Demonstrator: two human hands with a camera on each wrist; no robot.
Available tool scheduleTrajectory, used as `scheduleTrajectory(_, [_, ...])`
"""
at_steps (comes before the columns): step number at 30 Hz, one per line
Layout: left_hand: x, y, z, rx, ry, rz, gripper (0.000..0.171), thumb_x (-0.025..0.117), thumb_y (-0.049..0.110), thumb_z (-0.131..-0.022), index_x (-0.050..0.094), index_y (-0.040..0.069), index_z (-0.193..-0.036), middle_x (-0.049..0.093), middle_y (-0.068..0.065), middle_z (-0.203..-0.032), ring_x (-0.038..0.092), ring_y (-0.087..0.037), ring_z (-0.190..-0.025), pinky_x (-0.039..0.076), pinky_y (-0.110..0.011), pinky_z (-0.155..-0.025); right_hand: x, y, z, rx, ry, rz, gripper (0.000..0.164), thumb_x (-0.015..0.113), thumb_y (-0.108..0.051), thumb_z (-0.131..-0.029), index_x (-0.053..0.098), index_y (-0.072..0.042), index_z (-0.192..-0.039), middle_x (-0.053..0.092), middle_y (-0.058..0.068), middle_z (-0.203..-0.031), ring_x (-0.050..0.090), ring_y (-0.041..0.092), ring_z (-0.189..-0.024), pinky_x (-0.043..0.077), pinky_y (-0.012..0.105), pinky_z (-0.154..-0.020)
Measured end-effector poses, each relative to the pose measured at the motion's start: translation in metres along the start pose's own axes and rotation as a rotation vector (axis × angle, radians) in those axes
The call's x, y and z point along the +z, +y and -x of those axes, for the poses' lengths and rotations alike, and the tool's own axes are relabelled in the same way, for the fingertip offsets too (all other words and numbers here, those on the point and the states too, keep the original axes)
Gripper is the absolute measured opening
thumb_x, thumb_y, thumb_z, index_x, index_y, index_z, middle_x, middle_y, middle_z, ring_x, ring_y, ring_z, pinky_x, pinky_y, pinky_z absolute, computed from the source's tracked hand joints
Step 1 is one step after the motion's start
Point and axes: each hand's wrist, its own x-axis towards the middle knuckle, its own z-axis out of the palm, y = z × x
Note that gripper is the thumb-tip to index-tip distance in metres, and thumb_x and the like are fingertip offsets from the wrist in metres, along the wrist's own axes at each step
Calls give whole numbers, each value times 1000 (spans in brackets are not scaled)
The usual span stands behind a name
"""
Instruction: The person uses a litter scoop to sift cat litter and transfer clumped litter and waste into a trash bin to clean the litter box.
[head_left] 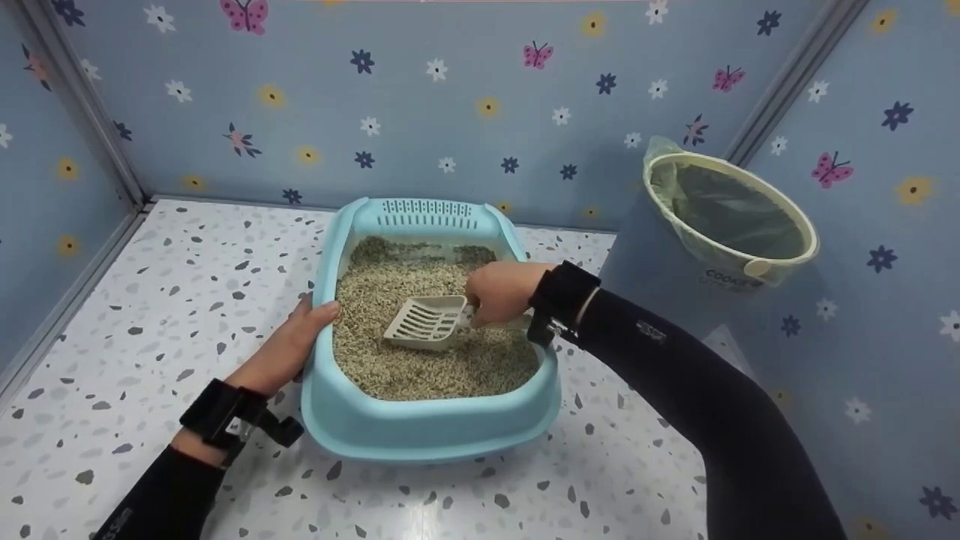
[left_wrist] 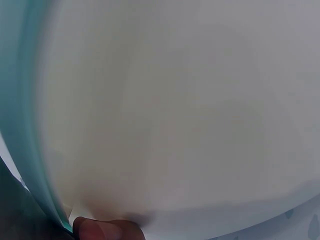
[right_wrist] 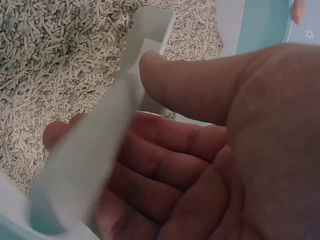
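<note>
A light blue litter box [head_left: 431, 427] sits on the floor, filled with pellet litter [head_left: 405, 375]. My left hand [head_left: 292, 337] grips its left rim, thumb over the edge and fingers outside against the wall. In the left wrist view the box's pale wall [left_wrist: 175, 110] fills most of the picture, with a fingertip [left_wrist: 107, 230] at the bottom. Over the litter, my right hand [head_left: 506, 292] holds a pale slotted litter scoop [head_left: 427, 322] by its handle, the blade pointing left. The right wrist view shows the thumb pressed on the handle [right_wrist: 90, 155] and the fingers beneath it.
A blue trash bin [head_left: 660, 255] with a cream rim and a thin green liner bag stands to the right. Behind the box rises a flowered blue wall panel [head_left: 420, 97], with more panels at both sides. The floor [head_left: 187, 300] is white with grey speckles.
</note>
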Motion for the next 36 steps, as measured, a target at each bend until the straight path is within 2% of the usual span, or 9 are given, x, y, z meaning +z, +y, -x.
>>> scheduleTrajectory(5, [1,0,-1,34,-11,27,99,41,61,-113,-14,10,-178,11,-37,-173,43,-51,-145,48,-57,-109,-1,3,3,-22,1,11,39,73,-36,-108,78,-3,-127,78,11,-125,72,30,-114,58,44,-102])
scheduleTrajectory(9, [-1,-1,-2,16,3,17,99,42,62,-112,-12,11,-178,25,-38,-164,59,-48,-125,58,-46,-88,-8,10,10,-44,44,-75,40,71,-38,-109,76,-5,-131,77,9,-127,72,28,-116,58,45,-104])
scheduleTrajectory(13, [-2,0,-1,-10,4,5,104,42,64,-112,-19,10,-176,27,-42,-163,66,-41,-109,60,-43,-75,-19,26,24,-68,159,-213,35,71,-36,-111,77,-7,-130,78,7,-121,72,23,-108,59,43,-99])
scheduleTrajectory(18, [0,0,-1,14,15,37,94,44,62,-113,-1,13,-179,52,-28,-119,67,-30,-80,58,-41,-60,-22,61,40,-19,381,-387,27,69,-30,-113,78,-8,-126,79,7,-108,72,22,-95,60,40,-84])
scheduleTrajectory(28, [2,5,4,20,2,35,89,43,64,-115,4,16,-180,59,-18,-94,61,-19,-61,52,-34,-49,57,129,20,225,741,-754,31,68,-31,-113,79,-2,-116,77,16,-99,73,27,-82,53,29,-65])
scheduleTrajectory(32, [1,12,12,-30,-30,-27,96,39,70,-114,-3,14,-180,60,-30,-107,49,-17,-56,46,-31,-48,94,131,0,306,781,-944,42,64,-40,-115,79,0,-112,78,15,-94,74,30,-78,52,27,-58])
scheduleTrajectory(33, [1,14,15,-46,-46,-51,100,37,71,-113,-8,11,-179,58,-40,-121,58,-25,-63,52,-34,-54,101,129,-5,323,784,-986,45,63,-43,-115,79,0,-112,77,13,-93,74,32,-79,52,27,-57])
scheduleTrajectory(35, [2,19,24,-64,-77,-92,105,36,71,-114,-18,5,-175,34,-51,-157,70,-48,-101,65,-52,-79,114,124,-14,347,791,-1049,49,60,-47,-116,79,-1,-112,76,9,-90,73,32,-80,51,27,-58])
scheduleTrajectory(36, [3,22,29,-68,-91,-114,107,35,71,-114,-23,3,-173,14,-49,-169,61,-59,-126,62,-64,-94,119,121,-17,355,798,-1071,50,60,-48,-116,79,-2,-111,75,7,-89,73,31,-79,51,27,-59])
